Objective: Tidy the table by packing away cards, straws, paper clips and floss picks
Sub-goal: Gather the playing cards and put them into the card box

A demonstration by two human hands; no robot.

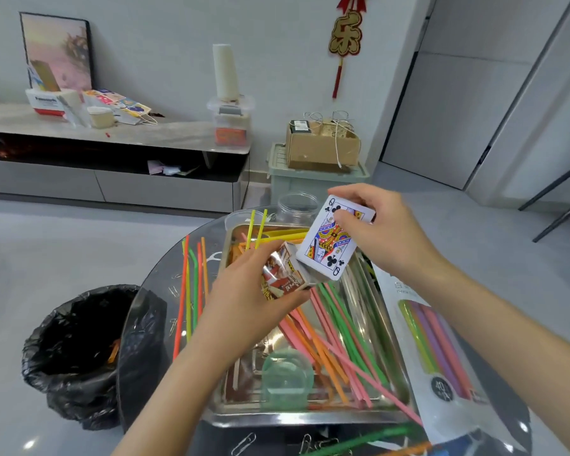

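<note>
My right hand (385,232) grips a stack of playing cards (329,245), queen of clubs facing up, its lower end at the mouth of a card box (285,274). My left hand (244,301) holds that box tilted above a steel tray (293,417). Many coloured straws (339,330) lie in the tray, and a few more straws (191,291) lie on the glass table to its left. Paper clips (244,444) lie on the table near the front edge and at the left. No floss picks are clearly visible.
A straw packet (441,350) lies right of the tray. A green-tinted clear cup (287,380) sits in the tray; clear containers (297,207) stand behind it. A black-lined bin (76,350) stands on the floor at the left.
</note>
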